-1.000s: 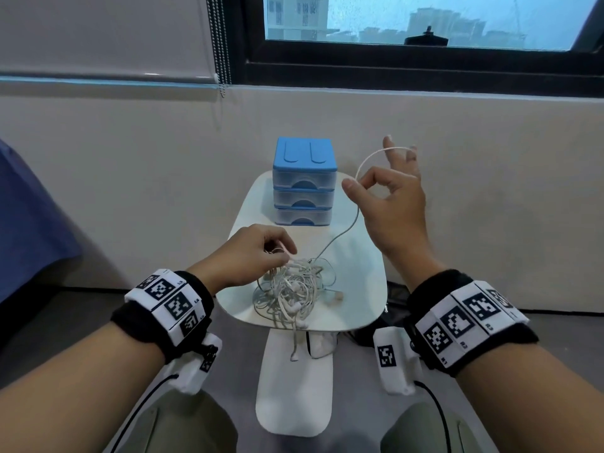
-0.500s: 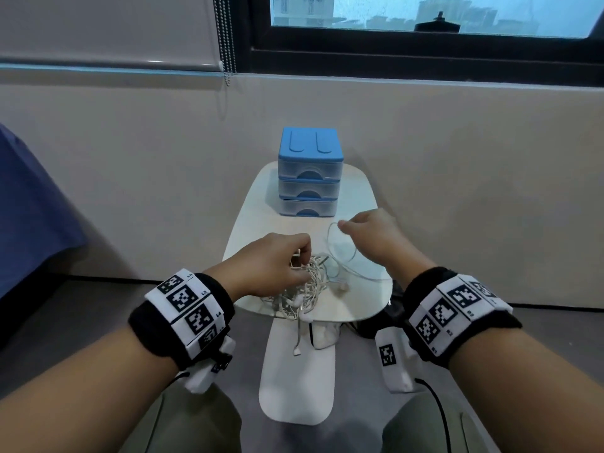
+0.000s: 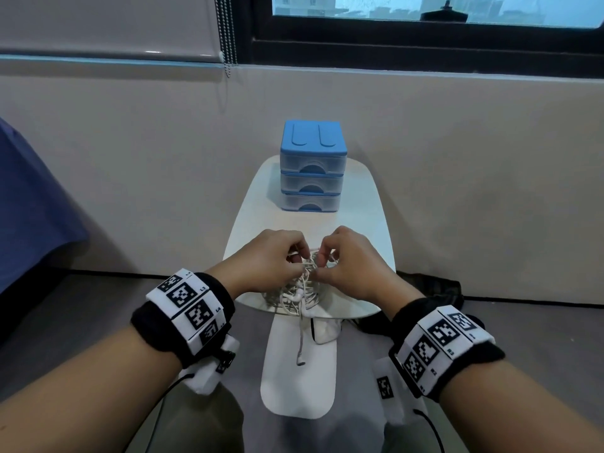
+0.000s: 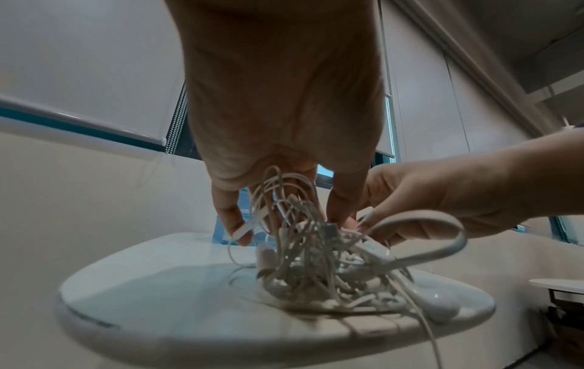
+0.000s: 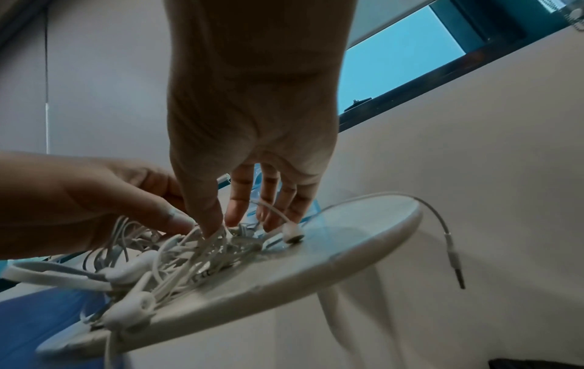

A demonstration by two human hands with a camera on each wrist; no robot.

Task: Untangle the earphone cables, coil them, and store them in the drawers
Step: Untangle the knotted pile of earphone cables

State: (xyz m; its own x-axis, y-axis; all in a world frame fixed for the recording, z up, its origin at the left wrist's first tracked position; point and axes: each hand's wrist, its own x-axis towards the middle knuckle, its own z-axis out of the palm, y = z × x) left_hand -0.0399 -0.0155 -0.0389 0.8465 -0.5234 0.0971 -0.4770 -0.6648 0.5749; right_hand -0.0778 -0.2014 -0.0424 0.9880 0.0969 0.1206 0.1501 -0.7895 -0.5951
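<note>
Beige wall and a dark-framed window (image 3: 425, 34) back a small white table (image 3: 369, 223) in the head view. One blue drawer unit (image 3: 312, 165) with three closed clear drawers stands at the table's far edge. One tangle of white earphone cables (image 3: 302, 286) lies at the near edge, with one strand ending in an earbud (image 3: 300, 361) hanging over that edge. Two hands meet over the tangle: the left hand (image 3: 268, 259) and the right hand (image 3: 351, 266) both have their fingers curled into the top of the cables, pinching strands. Each wrist carries one black band with white coded markers.

From the left wrist, the left hand (image 4: 278, 112) reaches down with strands looped over and between its fingers (image 4: 230, 217), lifting part of the tangle (image 4: 309, 262) off the table (image 4: 142, 299). The right hand (image 4: 442, 194) comes in beside it, fingertips in the same cables.

From the right wrist, the right hand (image 5: 252, 112) has its thumb and forefinger pressed into the tangle (image 5: 177, 257), touching the left hand (image 5: 95, 197). One earbud (image 5: 292, 233) lies on the table (image 5: 347, 249) by the fingers, and one jack plug (image 5: 455, 264) dangles past the table's right edge.
</note>
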